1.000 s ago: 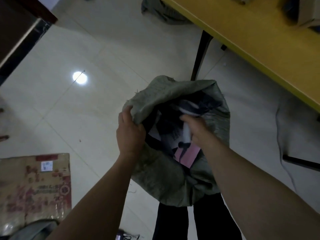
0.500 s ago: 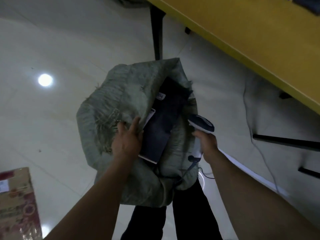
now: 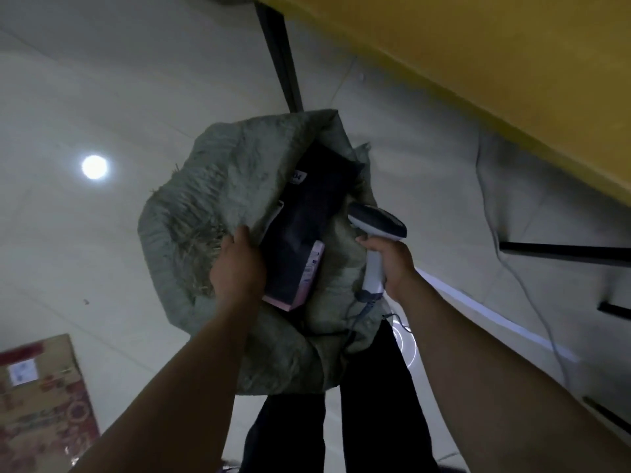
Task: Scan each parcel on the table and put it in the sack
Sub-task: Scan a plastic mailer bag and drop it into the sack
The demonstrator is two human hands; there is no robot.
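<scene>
A grey-green woven sack [image 3: 211, 206] stands open on the floor in front of my legs. My left hand [image 3: 237, 268] grips the sack's rim on its left side. Inside lies a dark parcel [image 3: 307, 233] with a pink edge and a white label. My right hand [image 3: 389, 264] holds a white and dark barcode scanner [image 3: 377, 227] by its handle, just right of the sack's mouth, with its cable hanging down.
The yellow table [image 3: 512, 73] runs across the upper right, with a black leg [image 3: 280, 56] just behind the sack. A printed cardboard box [image 3: 41, 404] lies on the pale tiled floor at lower left. Black metal frames [image 3: 563, 250] stand on the right.
My right hand has come out of the sack with the scanner and now sits beside its mouth. The dark parcel lies in the sack. My view swung down and toward the table.
</scene>
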